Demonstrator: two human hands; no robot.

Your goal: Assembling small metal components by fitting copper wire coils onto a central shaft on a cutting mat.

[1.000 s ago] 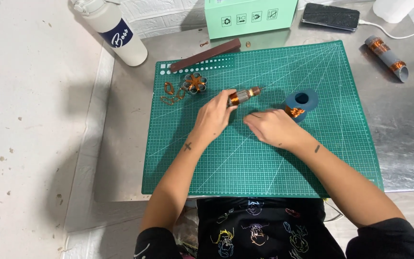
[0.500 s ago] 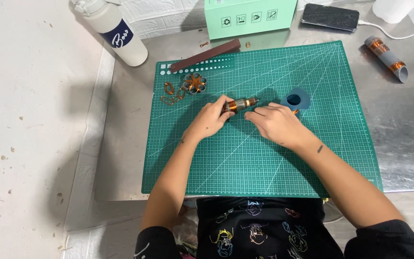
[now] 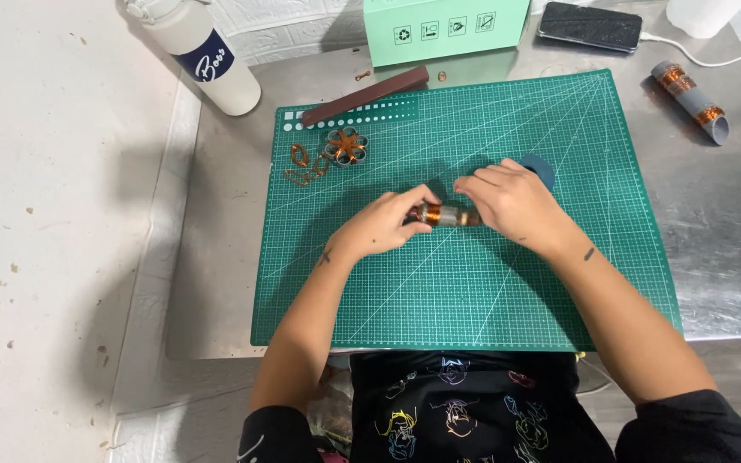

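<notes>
Metal table [image 3: 722, 257] bearing a green cutting mat [image 3: 473, 283] at centre; white bottle [image 3: 203, 56] upper left; green box [image 3: 445, 30] top centre; phone [image 3: 589, 26] and grey tube [image 3: 690, 101] upper right.

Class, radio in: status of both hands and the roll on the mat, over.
Left hand and right hand both grip the copper roll, low over the green mat. Blue ring partly hidden behind right hand. Nothing blocking.
</notes>
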